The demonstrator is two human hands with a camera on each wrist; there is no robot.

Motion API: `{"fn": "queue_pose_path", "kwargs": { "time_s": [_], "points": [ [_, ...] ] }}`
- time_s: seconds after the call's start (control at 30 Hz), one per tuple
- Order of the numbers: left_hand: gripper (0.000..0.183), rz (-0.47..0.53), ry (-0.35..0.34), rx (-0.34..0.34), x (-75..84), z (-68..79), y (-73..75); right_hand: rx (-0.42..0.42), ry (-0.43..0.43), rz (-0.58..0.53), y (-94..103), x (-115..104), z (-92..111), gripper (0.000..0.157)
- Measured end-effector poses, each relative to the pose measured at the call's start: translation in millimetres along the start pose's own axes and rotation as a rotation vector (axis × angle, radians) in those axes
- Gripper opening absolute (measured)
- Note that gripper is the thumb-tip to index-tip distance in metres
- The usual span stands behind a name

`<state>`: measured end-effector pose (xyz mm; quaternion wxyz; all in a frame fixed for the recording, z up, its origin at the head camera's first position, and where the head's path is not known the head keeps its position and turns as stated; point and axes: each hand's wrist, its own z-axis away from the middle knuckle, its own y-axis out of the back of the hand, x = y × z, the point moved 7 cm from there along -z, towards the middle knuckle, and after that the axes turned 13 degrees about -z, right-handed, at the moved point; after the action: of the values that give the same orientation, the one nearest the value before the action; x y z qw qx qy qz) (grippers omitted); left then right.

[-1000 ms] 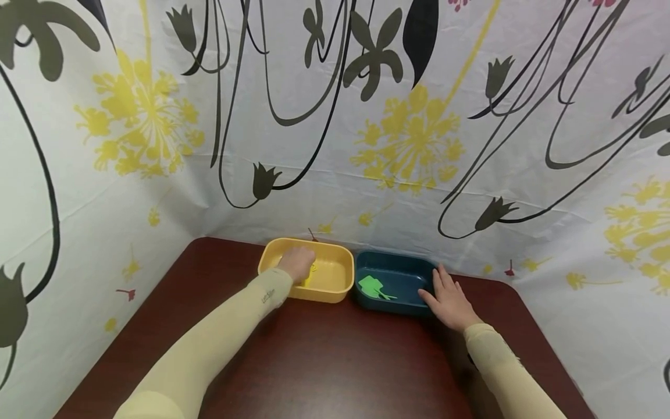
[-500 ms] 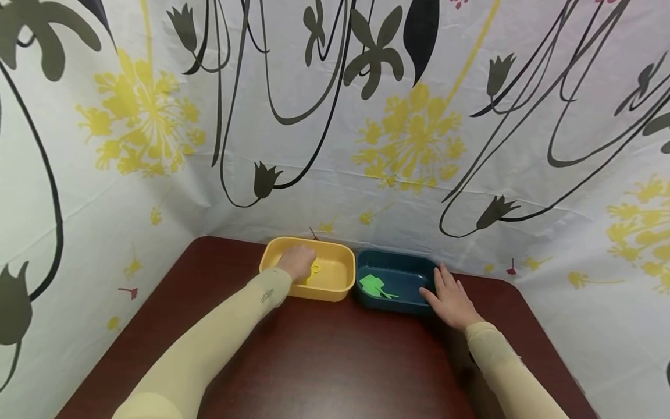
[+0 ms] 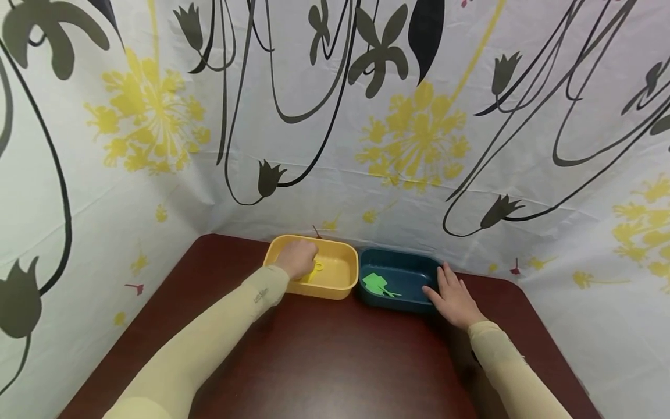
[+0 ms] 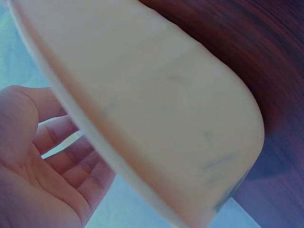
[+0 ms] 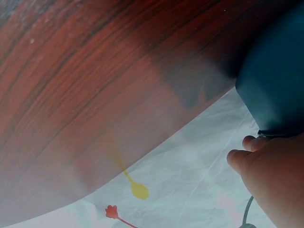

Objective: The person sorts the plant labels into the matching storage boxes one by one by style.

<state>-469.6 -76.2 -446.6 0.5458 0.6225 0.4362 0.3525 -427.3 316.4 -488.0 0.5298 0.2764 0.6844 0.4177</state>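
My left hand (image 3: 297, 259) reaches down into a yellow plastic bin (image 3: 342, 286), fingers bent. Just beside its fingers lies a small yellow object (image 3: 317, 267) with a ring-like end, partly covered by the hand. In the left wrist view the bin wall (image 4: 156, 95) hides the fingertips, so whether they hold anything cannot be seen. The right hand (image 3: 456, 299) rests on the right end of a dark teal bin (image 3: 400, 259), fingers extended and thumb over the inside. Within that bin lie flat bright green pieces (image 3: 375, 284) with thin stems.
Both bins stand side by side at the back of a dark reddish-brown table (image 3: 324, 361). A white cloth (image 3: 314, 145) with printed flowers hangs close behind them and along both sides.
The whole head view shifts slightly to the right. Both hands stay in nearly the same place at their bins, and the green pieces lie as before.
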Motion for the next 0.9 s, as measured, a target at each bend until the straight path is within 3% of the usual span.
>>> {"fn": "queue_pose_path", "kwargs": {
  "time_s": [0.2, 0.4, 0.6, 0.9],
  "points": [
    [0.023, 0.026, -0.006, 0.052, 1.9, 9.8, 13.4, 0.004, 0.002, -0.013, -1.0, 0, 1, 0.091],
    [0.025, 0.054, 0.036, 0.076, 1.7, 20.8, 22.8, 0.005, 0.001, -0.027, 0.0, 1, 1, 0.091],
    [0.010, 0.035, 0.047, 0.138, 6.0, 33.0, 30.4, 0.001, 0.001, -0.033, 1.3, 0, 0, 0.091],
    [0.026, 0.040, 0.055, 0.179, 18.3, 52.5, 41.1, 0.003, -0.002, -0.073, 0.1, 5, 0, 0.090]
  ]
}}
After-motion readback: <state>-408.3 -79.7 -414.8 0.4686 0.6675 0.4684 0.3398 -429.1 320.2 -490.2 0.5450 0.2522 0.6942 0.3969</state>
